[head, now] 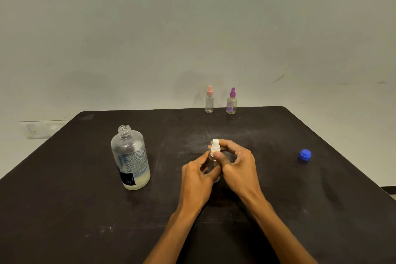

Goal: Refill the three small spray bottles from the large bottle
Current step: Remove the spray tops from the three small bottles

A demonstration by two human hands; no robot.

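the black table (pixel 64 210) fills the lower part of the head view, set against a pale wall (pixel 192 28). at the middle of the table stands a small clear spray bottle with a white top (pixel 215 148), upright, and both hands are on it. the left hand (pixel 198 176) wraps the bottle's body from the left, fingers curled around it. the right hand (pixel 237 163) closes on the white top, thumb pressed at the front of the collar and fingers curved behind it. most of the clear body is hidden by the hands; its fill level cannot be told.

the large bottle (pixel 130 158) stands upright on the table to the left of the hands and apart from them, its neck open with no cap on. a pale liquid lies in its lower part, and a printed label covers its side. a blue cap (pixel 304 155) lies on the table well off to the right.

at the far edge of the table stand two more small spray bottles, upright and near each other: the pink-topped bottle (pixel 209 99) on the left and the purple-topped bottle (pixel 231 102) on the right. both tops are fitted.
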